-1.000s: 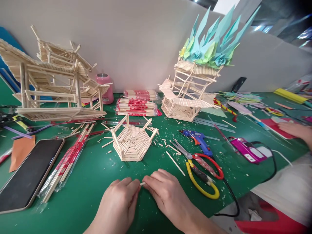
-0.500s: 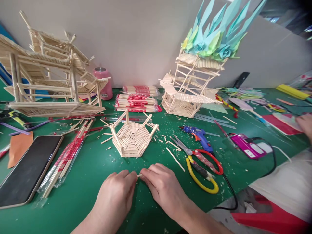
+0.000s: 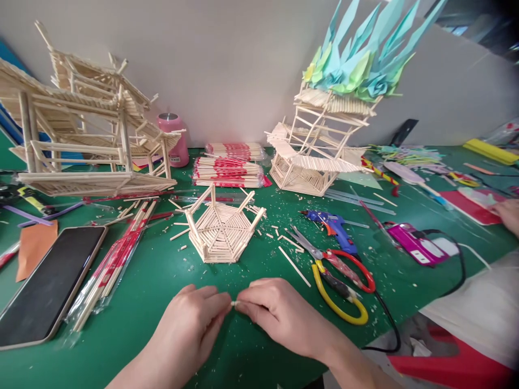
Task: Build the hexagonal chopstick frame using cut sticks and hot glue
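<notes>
A short piece of pale wooden stick [image 3: 234, 303] shows between the fingertips of both hands, low over the green table. My left hand [image 3: 198, 319] pinches one end of it, and my right hand [image 3: 275, 308] pinches the other; most of the piece is hidden by the fingers. Just beyond the hands stands a small polygonal stick base [image 3: 222, 235] with short upright posts around its rim. To the right of my right hand lie scissors [image 3: 340, 286] with red and yellow handles, blades partly apart, and a loose stick [image 3: 294, 266].
A blue glue gun [image 3: 334, 227] lies behind the scissors. Stick buildings stand at the left [image 3: 89, 140] and back right [image 3: 320, 146]. Bundled sticks [image 3: 228, 172], a pink bottle [image 3: 173, 140] and a phone [image 3: 52, 283] surround the work. Another person's hand [image 3: 508, 213] is far right.
Both hands keep their pinch on the stick piece; the wrists have turned slightly and the fingertips shifted. The camera view has tilted a little downward. The other person's hand has moved at the far right.
</notes>
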The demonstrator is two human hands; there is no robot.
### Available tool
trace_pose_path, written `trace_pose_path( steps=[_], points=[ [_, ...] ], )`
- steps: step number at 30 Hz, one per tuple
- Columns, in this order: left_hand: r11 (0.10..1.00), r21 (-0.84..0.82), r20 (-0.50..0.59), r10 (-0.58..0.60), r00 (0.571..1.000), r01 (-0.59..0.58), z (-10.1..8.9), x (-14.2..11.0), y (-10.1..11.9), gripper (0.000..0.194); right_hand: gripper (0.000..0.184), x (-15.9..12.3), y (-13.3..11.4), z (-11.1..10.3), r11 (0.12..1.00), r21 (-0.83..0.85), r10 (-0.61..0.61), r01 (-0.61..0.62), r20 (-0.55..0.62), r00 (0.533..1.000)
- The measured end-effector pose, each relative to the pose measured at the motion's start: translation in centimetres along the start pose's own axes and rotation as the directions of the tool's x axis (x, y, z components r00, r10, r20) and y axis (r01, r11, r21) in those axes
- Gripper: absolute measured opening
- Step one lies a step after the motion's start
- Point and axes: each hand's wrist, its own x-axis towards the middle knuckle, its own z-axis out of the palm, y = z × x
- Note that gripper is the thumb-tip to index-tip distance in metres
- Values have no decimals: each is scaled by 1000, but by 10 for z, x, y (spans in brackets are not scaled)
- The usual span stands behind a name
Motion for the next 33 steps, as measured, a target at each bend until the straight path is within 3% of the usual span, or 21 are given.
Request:
trace_pose_path(
  steps=[2,3,5,9,13,15,17,19,21,23,25,29,33],
  points=[
    [1000,14,19,-16,1000,15,2,-5,-6,32,30,-4,-3,-10,968,252,-34,-11,175,984],
    [999,23,2,-46,999,46,4,-7,-9,33,30,-5,-3,-14,936,350,-31,-44,204,979],
    [997,22,-51,-70,996,72,11,-13,-16,32,32,-6,-1,-17,887,446,63,-120,139,988],
    [992,98,-181,-62,982,81,23,-23,-32,30,33,-2,9,-16,903,380,256,-203,-93,962],
    [988,109,-341,-67,938,111,22,-30,-38,18,28,2,11,-11,943,291,216,-162,-163,963],
    [992,1,-418,-117,901,130,17,-30,-32,17,20,4,8,-6,943,310,181,-120,-175,968],
    [961,-250,-409,-217,886,120,11,-25,-22,16,12,8,4,-1,950,304,145,-73,-220,965],
    [795,-588,-246,-356,902,153,6,-16,-9,17,10,13,0,5,971,239,78,-1,-314,946],
    [500,-831,-48,-503,863,245,2,-4,4,22,9,19,-3,9,985,147,-19,89,-421,907],
    [236,-939,65,-592,804,250,1,7,14,27,8,25,-4,12,985,69,-103,157,-495,863],
    [55,-982,105,-631,769,179,2,15,20,31,8,30,-3,13,981,23,-150,192,-536,831],
    [-170,-983,167,-635,755,75,6,23,23,32,11,34,0,15,974,1,-182,227,-594,783],
    [-236,-972,164,-670,724,2,7,27,23,31,15,34,4,19,972,20,-169,233,-629,759]
  ],
)
